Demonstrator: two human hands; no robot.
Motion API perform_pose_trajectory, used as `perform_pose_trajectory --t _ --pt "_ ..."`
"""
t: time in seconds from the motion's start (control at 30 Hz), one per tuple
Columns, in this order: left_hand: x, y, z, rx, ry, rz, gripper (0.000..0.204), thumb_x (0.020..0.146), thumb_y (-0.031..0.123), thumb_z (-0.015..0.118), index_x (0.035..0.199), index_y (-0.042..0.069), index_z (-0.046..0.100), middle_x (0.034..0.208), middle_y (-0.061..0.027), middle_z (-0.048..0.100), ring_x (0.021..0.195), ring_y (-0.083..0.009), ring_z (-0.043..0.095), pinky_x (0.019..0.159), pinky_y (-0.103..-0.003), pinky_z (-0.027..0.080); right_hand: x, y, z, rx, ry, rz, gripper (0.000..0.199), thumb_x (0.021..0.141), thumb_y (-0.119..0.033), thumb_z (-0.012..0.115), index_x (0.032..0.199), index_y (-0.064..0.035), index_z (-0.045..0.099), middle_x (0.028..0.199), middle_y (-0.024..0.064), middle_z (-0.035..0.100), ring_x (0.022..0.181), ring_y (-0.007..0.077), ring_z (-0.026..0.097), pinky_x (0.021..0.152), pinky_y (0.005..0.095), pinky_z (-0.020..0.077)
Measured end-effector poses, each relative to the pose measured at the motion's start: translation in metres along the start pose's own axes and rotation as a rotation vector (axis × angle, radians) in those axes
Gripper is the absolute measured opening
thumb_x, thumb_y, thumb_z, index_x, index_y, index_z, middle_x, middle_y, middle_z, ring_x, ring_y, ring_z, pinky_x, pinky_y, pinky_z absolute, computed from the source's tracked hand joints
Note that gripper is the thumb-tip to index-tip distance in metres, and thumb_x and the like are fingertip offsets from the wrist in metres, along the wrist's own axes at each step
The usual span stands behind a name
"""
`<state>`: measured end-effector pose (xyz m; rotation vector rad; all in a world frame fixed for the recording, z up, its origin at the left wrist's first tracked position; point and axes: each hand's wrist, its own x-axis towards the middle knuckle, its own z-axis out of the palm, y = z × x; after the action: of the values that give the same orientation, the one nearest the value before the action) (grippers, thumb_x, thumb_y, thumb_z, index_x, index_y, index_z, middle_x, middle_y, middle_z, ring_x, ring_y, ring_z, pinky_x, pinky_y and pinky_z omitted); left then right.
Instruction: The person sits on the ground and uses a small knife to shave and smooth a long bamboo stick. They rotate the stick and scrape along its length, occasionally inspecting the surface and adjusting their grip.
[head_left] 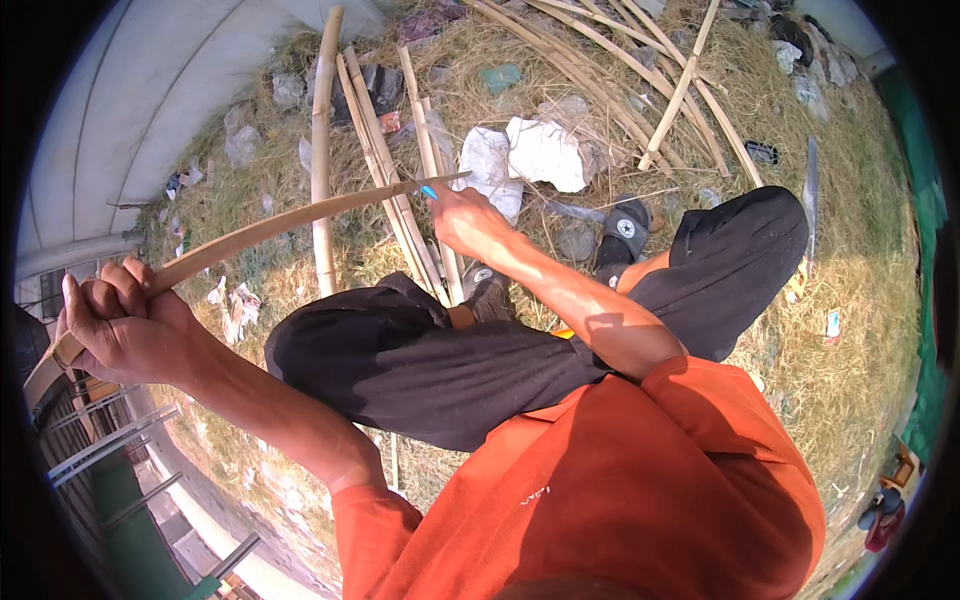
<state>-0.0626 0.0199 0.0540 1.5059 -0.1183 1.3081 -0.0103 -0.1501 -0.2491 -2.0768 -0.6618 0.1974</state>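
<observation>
A long split bamboo strip (290, 217) slants across in front of me, from the lower left up to its narrow tip near the middle. My left hand (125, 325) is closed round it near its lower end, and a length of it sticks out past my fist. At the other end my right hand (468, 220) is closed on a small bright blue object (428, 191), which touches or lies right against the strip. Most of that blue object is hidden in my fingers, so its kind cannot be told.
Ahead stand a bamboo pole (322, 150) and split bamboo lengths (385, 160). White crumpled sacking (545, 152) lies on dry grass. More bamboo strips (690, 85) are heaped at the far right. A long blade-like strip (811, 200) lies beyond my right knee. A pale wall (170, 90) bounds the left.
</observation>
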Motion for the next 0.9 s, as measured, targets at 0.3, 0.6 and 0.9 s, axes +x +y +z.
perform_pose_trajectory --t 0.3,0.6,0.9 --pt "0.001 0.002 0.001 -0.087 -0.037 -0.017 0.019 0.089 0.003 0.051 0.074 0.012 0.043 0.051 0.0028 0.017 0.042 -0.0093 0.016 0.041 -0.026 0.023 -0.01 -0.001 -0.008 -0.052 0.096 0.006 0.029 0.088 -0.014 0.049 0.112 0.0028 0.048 0.068 0.028 0.06 0.066 0.0451 0.061 0.057 0.0496 0.0492" --pt "0.005 0.003 -0.01 -0.147 -0.059 -0.095 0.022 0.085 0.004 0.049 0.067 0.012 0.039 0.05 0.0021 0.014 0.041 -0.0102 0.013 0.04 -0.026 0.021 -0.019 -0.011 -0.015 0.007 -0.001 0.127 0.025 0.088 -0.015 0.049 0.107 0.0018 0.048 0.062 0.0265 0.058 0.061 0.0471 0.059 0.059 0.054 0.0479" --pt "0.008 0.003 -0.016 -0.224 -0.19 -0.144 0.03 0.086 0.004 0.047 0.061 0.015 0.034 0.05 0.0035 0.013 0.042 -0.0097 0.012 0.042 -0.027 0.02 -0.01 0.013 -0.002 -0.052 -0.103 0.281 0.022 0.091 -0.012 0.045 0.109 0.0008 0.048 0.071 0.0253 0.061 0.071 0.0422 0.064 0.063 0.0521 0.0508"
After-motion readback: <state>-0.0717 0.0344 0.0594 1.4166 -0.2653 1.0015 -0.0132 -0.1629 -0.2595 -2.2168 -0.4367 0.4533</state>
